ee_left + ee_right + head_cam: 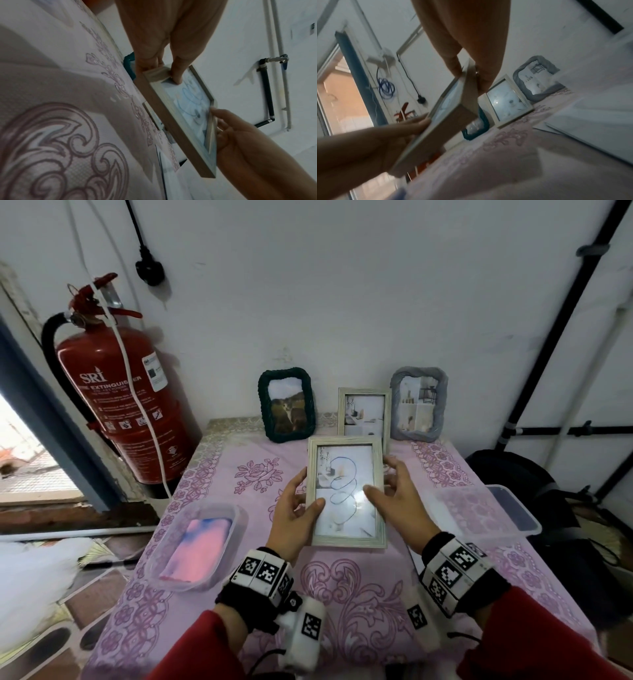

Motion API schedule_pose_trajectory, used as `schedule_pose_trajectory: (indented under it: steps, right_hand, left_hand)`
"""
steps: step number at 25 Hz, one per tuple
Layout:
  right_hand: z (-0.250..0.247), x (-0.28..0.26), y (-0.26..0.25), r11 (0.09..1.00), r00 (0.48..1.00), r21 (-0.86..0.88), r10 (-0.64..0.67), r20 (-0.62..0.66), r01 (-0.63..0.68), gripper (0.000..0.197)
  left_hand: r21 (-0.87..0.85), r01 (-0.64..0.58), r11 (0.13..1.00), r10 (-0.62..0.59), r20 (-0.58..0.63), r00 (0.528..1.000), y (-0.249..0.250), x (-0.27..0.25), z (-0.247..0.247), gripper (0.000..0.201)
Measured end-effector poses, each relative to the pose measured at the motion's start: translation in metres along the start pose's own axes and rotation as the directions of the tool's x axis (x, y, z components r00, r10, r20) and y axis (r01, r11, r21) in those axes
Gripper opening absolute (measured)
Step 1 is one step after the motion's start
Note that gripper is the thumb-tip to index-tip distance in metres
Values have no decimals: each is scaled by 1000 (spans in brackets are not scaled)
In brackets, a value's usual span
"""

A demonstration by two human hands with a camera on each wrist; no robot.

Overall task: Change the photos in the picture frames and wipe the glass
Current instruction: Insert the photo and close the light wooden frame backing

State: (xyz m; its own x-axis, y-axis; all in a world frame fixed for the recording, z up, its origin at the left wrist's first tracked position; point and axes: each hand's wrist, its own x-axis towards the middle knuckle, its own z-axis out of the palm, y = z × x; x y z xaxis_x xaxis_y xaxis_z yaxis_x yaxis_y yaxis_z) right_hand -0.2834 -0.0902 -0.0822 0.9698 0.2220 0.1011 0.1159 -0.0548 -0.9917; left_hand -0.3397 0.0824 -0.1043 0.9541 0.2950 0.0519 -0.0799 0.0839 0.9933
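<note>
I hold a light wooden picture frame [345, 442] glass-up above the table, its glass showing a pale photo with a blue looping line. My left hand [301, 505] grips its left edge, thumb on the glass, fingers behind. My right hand [387, 487] pinches the right edge the same way. In the left wrist view the frame [171, 121] is tilted, with the left hand [161, 73] on one edge and the right hand [240, 135] on the other. The right wrist view shows the frame [462, 115] edge-on in my right hand [471, 75].
Three frames lean on the back wall: dark green [263, 405], light wood [363, 392], grey [442, 405]. A clear tub with a pink-blue cloth [198, 542] sits front left, another clear tub [479, 511] right. A red fire extinguisher [120, 392] stands left of the pink-clothed table [359, 594].
</note>
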Motion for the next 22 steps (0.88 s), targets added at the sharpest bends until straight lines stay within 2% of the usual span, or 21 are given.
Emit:
schedule_pose_trajectory:
  steps: [3, 9, 15, 19, 22]
  right_hand:
    - [1, -3, 25, 986, 996, -165, 52, 78, -39, 65]
    - [-2, 2, 44, 967, 978, -254, 54, 202, -1, 63]
    - [-6, 9, 51, 947, 962, -314, 147, 230, -70, 63]
    - [-9, 9, 52, 933, 950, -326, 230, 211, -153, 63]
    - [-10, 10, 49, 883, 946, -462, 213, 243, -80, 59]
  left_hand:
    - [79, 39, 996, -38, -12, 999, -11, 3, -7, 57]
    - [311, 101, 945, -123, 53, 991, -31, 4, -15, 65]
    - [445, 30, 895, -113, 160, 981, -29, 12, -22, 62]
    - [586, 47, 809, -127, 96, 987, -33, 17, -24, 64]
    - [674, 92, 733, -144, 21, 989, -36, 18, -26, 67]
